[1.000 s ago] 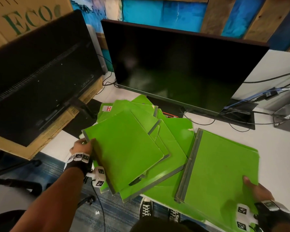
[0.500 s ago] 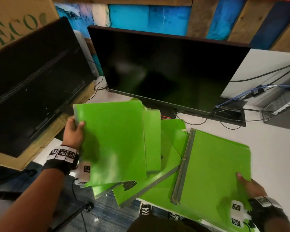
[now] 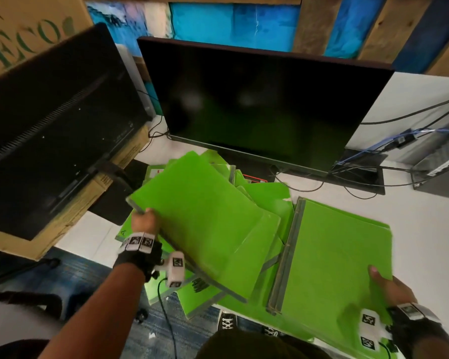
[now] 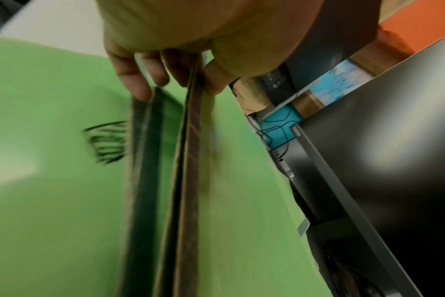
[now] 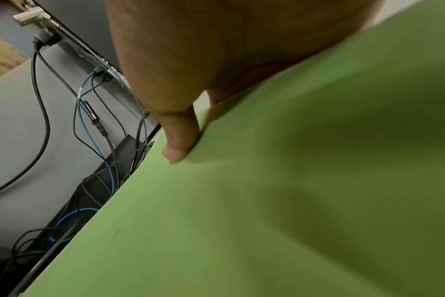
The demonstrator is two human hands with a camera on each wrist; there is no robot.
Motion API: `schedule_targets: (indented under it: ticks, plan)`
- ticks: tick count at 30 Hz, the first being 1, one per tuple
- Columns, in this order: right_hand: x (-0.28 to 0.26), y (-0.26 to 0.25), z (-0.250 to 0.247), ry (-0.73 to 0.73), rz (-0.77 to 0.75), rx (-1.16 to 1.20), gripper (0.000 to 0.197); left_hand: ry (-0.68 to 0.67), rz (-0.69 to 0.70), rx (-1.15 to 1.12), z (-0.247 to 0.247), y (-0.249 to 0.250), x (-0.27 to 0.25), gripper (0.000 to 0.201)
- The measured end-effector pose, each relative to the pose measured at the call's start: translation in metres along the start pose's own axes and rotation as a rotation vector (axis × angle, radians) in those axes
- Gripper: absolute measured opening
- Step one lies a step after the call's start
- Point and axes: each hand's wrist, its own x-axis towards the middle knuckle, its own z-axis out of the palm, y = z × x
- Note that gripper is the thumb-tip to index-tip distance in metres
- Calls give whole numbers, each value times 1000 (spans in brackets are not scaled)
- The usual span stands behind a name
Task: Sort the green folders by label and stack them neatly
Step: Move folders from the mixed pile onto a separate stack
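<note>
Several green folders lie in a loose heap [image 3: 259, 200] on the white desk [image 3: 425, 216]. My left hand [image 3: 143, 222] grips a green folder [image 3: 205, 218] at its left spine edge and holds it tilted above the heap; in the left wrist view the fingers [image 4: 140, 80] and thumb pinch its dark spine [image 4: 188, 160]. A folder beneath bears black handwriting [image 4: 107, 140]. My right hand [image 3: 384, 283] holds the near right corner of a neater stack of green folders [image 3: 332, 250], thumb [image 5: 181, 136] on top. A red-lettered label [image 3: 158, 172] shows at the heap's far left.
A large dark monitor [image 3: 257, 104] stands just behind the folders, a second dark screen [image 3: 49, 125] on a cardboard box at the left. Cables [image 3: 360, 177] and a small computer [image 3: 441, 161] lie at the back right. The desk's near edge runs under the folders, with shoes [image 3: 227, 323] below.
The left hand has lowered the folder it lifted and swung it from upright back to a slant over the heap. The right hand stays on the stack's corner.
</note>
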Motion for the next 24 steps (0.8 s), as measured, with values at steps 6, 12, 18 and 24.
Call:
schedule_targets:
  ticks: [6, 12, 18, 24]
  plan:
    - [-23, -21, -8, -41, -39, 6, 68, -165, -131, 551, 1, -75, -21, 48]
    - [-27, -27, -11, -39, -56, 8, 63, -342, 200, 1055, 6, -64, -63, 28]
    - [-27, -23, -9, -33, -64, 56, 62, -537, 205, 796, 24, -67, -61, 81]
    - [-30, -22, -8, -21, -63, 94, 63, -564, 395, 1040, 47, -56, -81, 51]
